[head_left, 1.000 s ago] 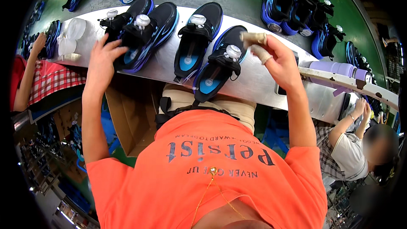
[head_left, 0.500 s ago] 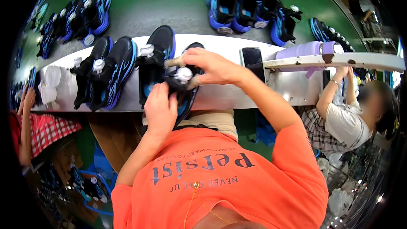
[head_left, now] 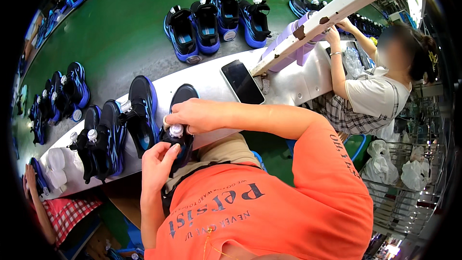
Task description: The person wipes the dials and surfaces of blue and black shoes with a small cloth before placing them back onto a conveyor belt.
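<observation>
A black and blue sneaker [head_left: 184,92] lies at the bench's near edge, its toe pointing away from me. On its tongue sits a round, whitish dial knob [head_left: 176,130]. My right hand [head_left: 196,115] reaches over the upper from the right, its fingers closed around the tongue beside the knob. At the heel end, my left hand [head_left: 159,161] pinches the shoe's collar between thumb and fingers. Parts of the opening and sole are hidden by both hands. Just left stands another such sneaker [head_left: 141,97], with a pair of sneakers [head_left: 107,127] farther left.
Several sneakers [head_left: 207,24] stand in a row on the green conveyor belt [head_left: 125,38]; more are at left. A phone [head_left: 242,83] and purple bottle [head_left: 284,43] lie near a chipped white bar [head_left: 346,1]. Clear plastic cups [head_left: 56,163] sit at left. Co-workers are on both sides.
My view has turned, so the bench now slants up to the right. Both hands stay on the same sneaker. The belt's shoes have shifted in the view.
</observation>
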Available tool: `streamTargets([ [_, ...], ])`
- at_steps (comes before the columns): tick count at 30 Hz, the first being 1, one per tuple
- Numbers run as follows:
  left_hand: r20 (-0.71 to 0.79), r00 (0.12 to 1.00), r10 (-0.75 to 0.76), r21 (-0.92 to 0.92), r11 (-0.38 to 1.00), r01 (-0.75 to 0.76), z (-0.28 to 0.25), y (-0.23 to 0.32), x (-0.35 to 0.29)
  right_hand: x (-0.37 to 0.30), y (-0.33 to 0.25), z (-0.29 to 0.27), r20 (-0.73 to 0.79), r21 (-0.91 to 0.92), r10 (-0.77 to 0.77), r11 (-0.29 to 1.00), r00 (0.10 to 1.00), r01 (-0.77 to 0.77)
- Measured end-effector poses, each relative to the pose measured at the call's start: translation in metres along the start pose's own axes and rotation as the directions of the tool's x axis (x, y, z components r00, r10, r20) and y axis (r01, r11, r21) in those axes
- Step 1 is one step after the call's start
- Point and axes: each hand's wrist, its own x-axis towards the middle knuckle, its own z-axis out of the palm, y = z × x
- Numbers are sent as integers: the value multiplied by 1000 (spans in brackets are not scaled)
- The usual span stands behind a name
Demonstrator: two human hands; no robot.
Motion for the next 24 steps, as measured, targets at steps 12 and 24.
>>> streamTargets([
  [12,-207,959,194,144,976,-166,18,-8,1,-4,-9,-20,-43,212,-121,969,992,127],
  [24,-226,937,267,192,955,-225,22,-8,2,-4,-5,6,-269,74,-75,992,960,99],
])
